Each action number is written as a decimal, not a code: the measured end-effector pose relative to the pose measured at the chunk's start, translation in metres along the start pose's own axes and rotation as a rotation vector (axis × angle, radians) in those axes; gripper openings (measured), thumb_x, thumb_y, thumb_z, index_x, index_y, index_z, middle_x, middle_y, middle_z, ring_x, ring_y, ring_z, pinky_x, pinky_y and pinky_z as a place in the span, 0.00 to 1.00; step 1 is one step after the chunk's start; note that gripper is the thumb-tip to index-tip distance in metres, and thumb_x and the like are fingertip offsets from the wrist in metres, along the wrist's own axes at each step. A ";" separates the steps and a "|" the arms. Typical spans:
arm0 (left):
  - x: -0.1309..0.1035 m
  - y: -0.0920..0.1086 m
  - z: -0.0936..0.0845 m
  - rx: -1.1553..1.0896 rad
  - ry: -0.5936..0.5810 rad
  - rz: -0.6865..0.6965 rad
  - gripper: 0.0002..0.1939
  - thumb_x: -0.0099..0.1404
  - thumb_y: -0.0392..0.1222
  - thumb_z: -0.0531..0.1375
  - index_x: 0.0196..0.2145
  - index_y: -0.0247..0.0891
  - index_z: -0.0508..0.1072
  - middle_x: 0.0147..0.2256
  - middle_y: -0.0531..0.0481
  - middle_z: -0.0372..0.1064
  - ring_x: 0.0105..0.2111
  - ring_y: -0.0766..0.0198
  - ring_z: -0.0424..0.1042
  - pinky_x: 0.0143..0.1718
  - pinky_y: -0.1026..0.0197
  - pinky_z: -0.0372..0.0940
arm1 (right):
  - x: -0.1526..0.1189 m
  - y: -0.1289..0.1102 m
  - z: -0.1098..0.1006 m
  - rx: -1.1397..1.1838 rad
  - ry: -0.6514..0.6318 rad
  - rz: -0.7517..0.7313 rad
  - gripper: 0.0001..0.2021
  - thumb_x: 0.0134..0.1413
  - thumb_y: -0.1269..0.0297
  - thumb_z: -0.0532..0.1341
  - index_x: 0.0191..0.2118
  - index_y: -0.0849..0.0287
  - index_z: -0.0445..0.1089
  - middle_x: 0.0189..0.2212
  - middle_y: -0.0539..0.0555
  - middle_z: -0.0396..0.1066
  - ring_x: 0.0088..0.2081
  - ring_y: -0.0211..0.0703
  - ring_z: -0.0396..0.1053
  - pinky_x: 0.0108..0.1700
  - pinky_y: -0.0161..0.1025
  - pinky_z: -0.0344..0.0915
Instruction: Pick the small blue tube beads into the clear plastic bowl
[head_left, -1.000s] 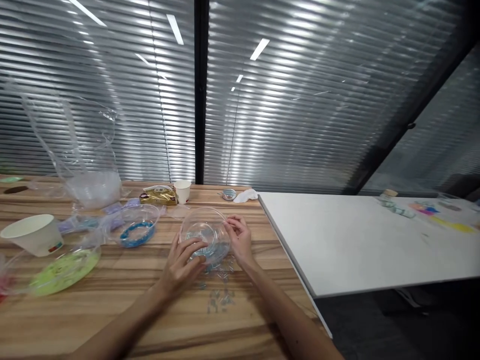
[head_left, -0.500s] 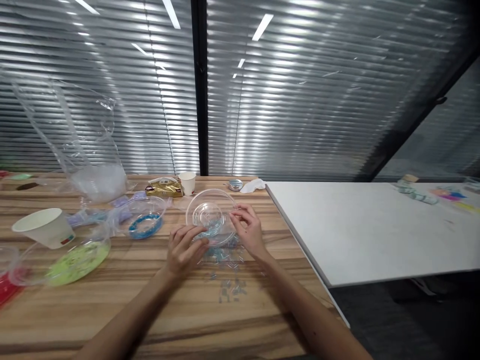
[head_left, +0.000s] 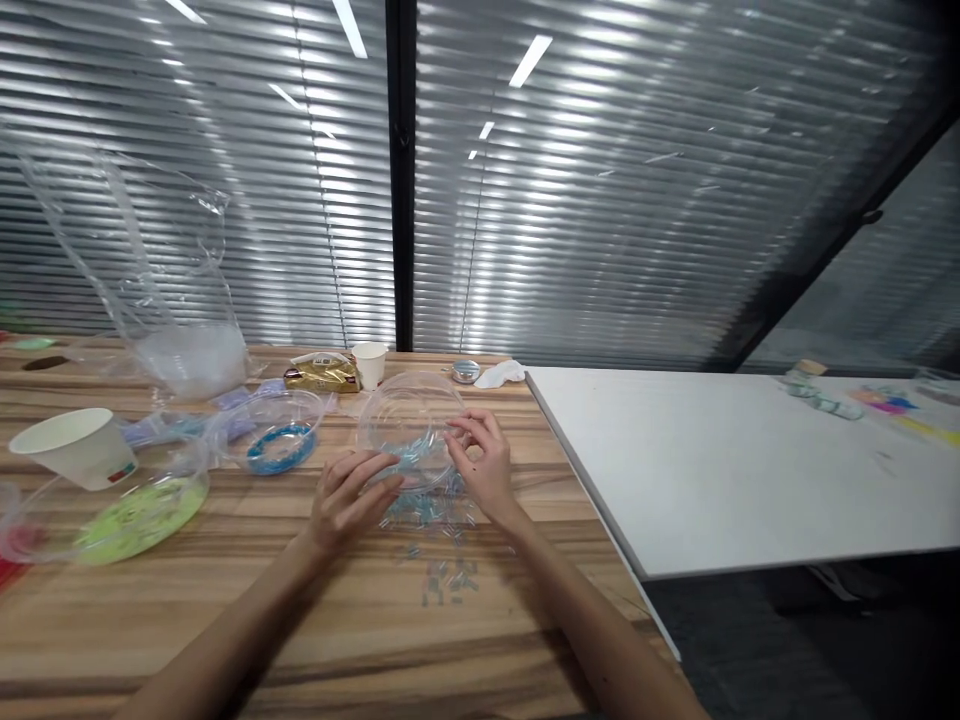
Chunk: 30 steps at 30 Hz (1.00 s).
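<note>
Handling step imo: my left hand and right hand are half-curled at the clear round plastic bowl, by small pale-blue translucent bits. Can't tell if either's gripping; next move needs steady fingers.

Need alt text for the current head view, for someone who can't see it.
Two bare hands, left and right, are at a clear plastic bowl on a wood-grain table. Small clear-blue pieces lie just below it; bowls, cups and a gold packet stand around.
</note>
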<state>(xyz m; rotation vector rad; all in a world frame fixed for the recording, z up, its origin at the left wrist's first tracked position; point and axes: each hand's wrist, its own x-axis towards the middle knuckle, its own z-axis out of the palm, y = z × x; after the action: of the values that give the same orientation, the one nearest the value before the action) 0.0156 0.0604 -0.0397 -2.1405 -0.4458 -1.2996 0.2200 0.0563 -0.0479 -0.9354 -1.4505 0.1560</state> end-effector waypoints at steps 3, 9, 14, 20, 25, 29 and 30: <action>0.003 0.003 -0.002 -0.003 0.007 -0.012 0.04 0.63 0.34 0.63 0.35 0.40 0.71 0.34 0.49 0.76 0.35 0.61 0.73 0.38 0.59 0.65 | -0.002 -0.001 0.001 -0.037 -0.002 -0.028 0.10 0.62 0.66 0.55 0.43 0.60 0.73 0.40 0.57 0.65 0.38 0.40 0.68 0.34 0.33 0.68; 0.011 0.011 -0.006 -0.037 0.006 0.016 0.03 0.64 0.33 0.62 0.35 0.39 0.71 0.33 0.49 0.76 0.35 0.61 0.73 0.38 0.59 0.65 | -0.002 -0.006 -0.003 -0.072 -0.033 0.009 0.15 0.65 0.65 0.49 0.49 0.58 0.70 0.41 0.56 0.69 0.42 0.43 0.68 0.44 0.39 0.66; 0.007 0.002 -0.002 -0.070 -0.012 -0.078 0.09 0.62 0.37 0.65 0.41 0.40 0.71 0.42 0.44 0.73 0.44 0.57 0.71 0.44 0.56 0.66 | -0.001 0.002 -0.005 0.015 -0.041 0.135 0.13 0.60 0.62 0.54 0.40 0.61 0.74 0.31 0.54 0.71 0.29 0.40 0.67 0.30 0.35 0.63; -0.002 -0.019 0.005 -0.357 -0.249 -0.534 0.13 0.67 0.41 0.59 0.48 0.37 0.70 0.49 0.40 0.69 0.50 0.53 0.68 0.48 0.52 0.65 | 0.003 0.020 -0.012 -0.024 0.148 0.324 0.16 0.56 0.59 0.55 0.41 0.65 0.75 0.22 0.51 0.67 0.22 0.37 0.60 0.24 0.33 0.56; -0.011 -0.034 0.000 -0.818 -0.784 -0.619 0.11 0.66 0.47 0.59 0.36 0.36 0.75 0.36 0.47 0.73 0.34 0.61 0.71 0.36 0.62 0.66 | 0.003 0.026 -0.018 -0.147 0.151 0.196 0.15 0.58 0.62 0.54 0.40 0.64 0.75 0.27 0.54 0.71 0.26 0.41 0.64 0.29 0.36 0.60; -0.017 -0.038 0.000 -0.946 -0.937 -0.586 0.14 0.61 0.49 0.64 0.39 0.37 0.75 0.38 0.47 0.71 0.37 0.60 0.70 0.39 0.62 0.64 | 0.000 0.027 -0.016 -0.212 0.118 0.064 0.13 0.59 0.66 0.53 0.40 0.62 0.75 0.29 0.55 0.72 0.27 0.40 0.65 0.30 0.36 0.61; -0.017 -0.038 0.000 -0.965 -0.967 -0.583 0.16 0.59 0.50 0.66 0.38 0.37 0.75 0.37 0.47 0.71 0.37 0.60 0.70 0.38 0.62 0.64 | 0.000 0.027 -0.016 -0.219 0.113 0.035 0.13 0.59 0.66 0.53 0.40 0.62 0.75 0.29 0.55 0.72 0.26 0.40 0.65 0.30 0.36 0.61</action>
<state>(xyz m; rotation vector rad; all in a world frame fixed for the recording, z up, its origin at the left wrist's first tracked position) -0.0139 0.0900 -0.0432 -3.6384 -1.0281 -0.6415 0.2456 0.0665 -0.0625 -1.1302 -1.3655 -0.0307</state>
